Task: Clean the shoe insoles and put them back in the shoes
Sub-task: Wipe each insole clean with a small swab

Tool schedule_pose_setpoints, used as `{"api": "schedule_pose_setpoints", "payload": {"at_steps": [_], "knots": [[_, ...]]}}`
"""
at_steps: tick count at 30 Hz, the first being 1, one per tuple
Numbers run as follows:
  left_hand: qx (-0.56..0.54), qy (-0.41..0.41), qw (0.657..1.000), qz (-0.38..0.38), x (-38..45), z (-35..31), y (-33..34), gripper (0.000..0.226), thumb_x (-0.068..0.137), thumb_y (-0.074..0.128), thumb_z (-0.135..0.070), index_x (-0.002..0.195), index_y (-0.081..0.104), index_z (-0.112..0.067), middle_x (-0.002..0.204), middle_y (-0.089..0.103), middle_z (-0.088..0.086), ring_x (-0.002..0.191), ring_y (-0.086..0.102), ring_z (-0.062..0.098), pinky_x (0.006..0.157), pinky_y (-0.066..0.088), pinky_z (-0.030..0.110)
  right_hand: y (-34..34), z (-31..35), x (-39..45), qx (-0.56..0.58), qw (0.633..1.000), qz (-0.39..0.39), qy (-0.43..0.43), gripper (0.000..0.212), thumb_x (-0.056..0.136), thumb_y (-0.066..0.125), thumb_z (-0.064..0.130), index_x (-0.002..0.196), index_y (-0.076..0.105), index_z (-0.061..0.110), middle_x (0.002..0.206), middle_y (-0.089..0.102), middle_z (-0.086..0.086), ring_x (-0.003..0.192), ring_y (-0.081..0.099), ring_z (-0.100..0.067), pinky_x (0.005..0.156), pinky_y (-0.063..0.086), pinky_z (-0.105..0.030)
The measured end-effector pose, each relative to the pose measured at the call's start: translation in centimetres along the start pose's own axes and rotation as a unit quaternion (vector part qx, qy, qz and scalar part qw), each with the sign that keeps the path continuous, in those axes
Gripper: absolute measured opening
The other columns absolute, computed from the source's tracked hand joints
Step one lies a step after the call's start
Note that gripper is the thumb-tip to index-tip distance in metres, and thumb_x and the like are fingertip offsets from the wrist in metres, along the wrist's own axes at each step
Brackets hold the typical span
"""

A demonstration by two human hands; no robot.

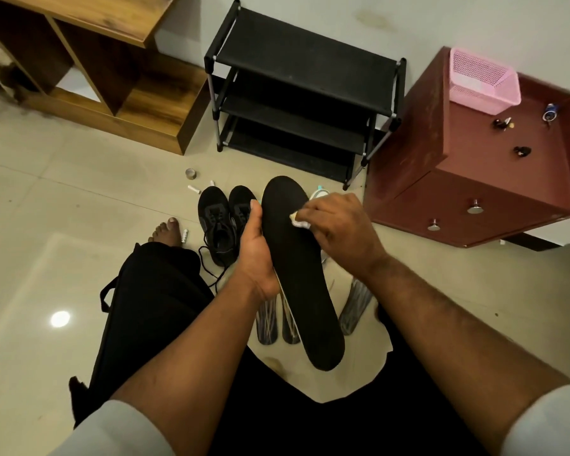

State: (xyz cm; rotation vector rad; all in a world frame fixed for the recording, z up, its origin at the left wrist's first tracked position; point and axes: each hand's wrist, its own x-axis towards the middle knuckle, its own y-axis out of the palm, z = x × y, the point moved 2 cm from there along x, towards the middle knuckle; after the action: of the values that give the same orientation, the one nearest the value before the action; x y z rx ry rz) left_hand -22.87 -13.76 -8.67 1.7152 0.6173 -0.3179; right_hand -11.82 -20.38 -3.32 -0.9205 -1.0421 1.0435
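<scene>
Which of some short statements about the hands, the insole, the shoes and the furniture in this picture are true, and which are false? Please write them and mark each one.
1. The left hand grips the black insole at its edge. True.
2. The right hand is empty. False: it pinches a white wipe against the insole.
3. The black shoes stand on the rack. False: they stand on the floor, before the rack.
4. A pink basket stands on the red cabinet. True.
5. The rack's shelves hold several pairs. False: no shoes show on them.
</scene>
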Motion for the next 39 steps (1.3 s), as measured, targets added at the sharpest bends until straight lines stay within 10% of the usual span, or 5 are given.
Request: {"api": "schedule_pose_setpoints", "payload": {"at_steps": [13, 16, 27, 34, 39], "knots": [[-0.109, 0.078, 0.991, -0.03, 0.2, -1.3, -0.8, 0.086, 0.092, 0.026, -0.073, 0.102, 0.077, -0.005, 0.119, 0.069, 0.018, 0.11, 0.066, 0.034, 0.099, 0.048, 0.05, 1.7, 3.2, -9.1, 0.131, 0.987, 0.026, 0.088, 0.023, 0.083, 0.059, 0.006, 0.101, 0.069, 0.014, 0.103, 0.068, 0.001, 0.097, 0.059, -0.014, 0.078, 0.048, -0.035], [-0.136, 0.109, 0.984, -0.037, 0.6, -2.1, -1.5, 0.084, 0.093, 0.025, -0.073, 0.128, 0.062, -0.006, 0.126, 0.065, 0.017, 0.115, 0.064, 0.035, 0.1, 0.048, 0.05, 1.9, 3.4, -11.0, 0.207, 0.965, 0.025, 0.157, 0.019, 0.086, 0.063, 0.007, 0.102, 0.07, 0.013, 0.103, 0.067, 0.002, 0.097, 0.06, -0.011, 0.081, 0.051, -0.03], [-0.13, 0.189, 0.97, -0.086, 0.8, -3.8, -2.9, 0.082, 0.092, 0.027, -0.073, 0.139, 0.054, -0.012, 0.13, 0.064, 0.015, 0.115, 0.064, 0.033, 0.095, 0.052, 0.05, 0.5, 7.1, -11.6, 0.527, 0.689, -0.105, 0.486, 0.023, 0.082, 0.065, -0.003, 0.085, 0.071, 0.019, 0.074, 0.071, 0.011, 0.066, 0.061, -0.001, 0.06, 0.05, -0.015], [-0.114, 0.21, 0.965, -0.106, 1.0, -4.1, -3.2, 0.083, 0.091, 0.029, -0.074, 0.132, 0.06, -0.009, 0.131, 0.062, 0.017, 0.115, 0.064, 0.034, 0.099, 0.049, 0.051, -1.1, 3.5, -8.5, 0.44, 0.711, -0.152, 0.527, 0.02, 0.085, 0.068, 0.008, 0.089, 0.07, 0.027, 0.085, 0.07, 0.007, 0.069, 0.064, -0.003, 0.051, 0.047, -0.017], [-0.105, 0.21, 0.966, -0.107, 1.2, -3.6, -3.1, 0.083, 0.091, 0.028, -0.074, 0.136, 0.056, -0.01, 0.128, 0.064, 0.016, 0.112, 0.066, 0.035, 0.1, 0.049, 0.051, 0.2, 3.4, -8.5, 0.246, 0.844, -0.036, 0.476, 0.008, 0.087, 0.065, 0.015, 0.089, 0.069, 0.021, 0.082, 0.067, 0.008, 0.072, 0.063, -0.006, 0.065, 0.055, -0.028]]}}
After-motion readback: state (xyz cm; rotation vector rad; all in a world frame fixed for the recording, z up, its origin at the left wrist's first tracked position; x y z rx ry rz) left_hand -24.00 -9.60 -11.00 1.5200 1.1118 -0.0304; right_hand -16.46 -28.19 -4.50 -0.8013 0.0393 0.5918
